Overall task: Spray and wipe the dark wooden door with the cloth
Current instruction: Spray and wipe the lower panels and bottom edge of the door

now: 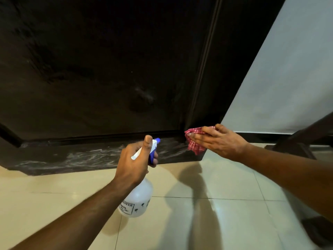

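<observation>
The dark wooden door [100, 73] fills the upper left and middle, with a faint pale smear low on its panel. My left hand [133, 159] grips the neck of a translucent white spray bottle [137, 201] with a blue and white trigger head, its nozzle pointing toward the door's bottom edge. My right hand [218, 141] holds a red and white checked cloth [195, 139], fingers mostly straight over it, pressing it against the lower right corner of the door by the frame.
A dark stone threshold [72, 157] with white streaks runs under the door. Cream floor tiles [234, 177] lie below it. A white wall [288, 78] stands to the right, and dark wooden furniture [306, 136] reaches in at the right edge.
</observation>
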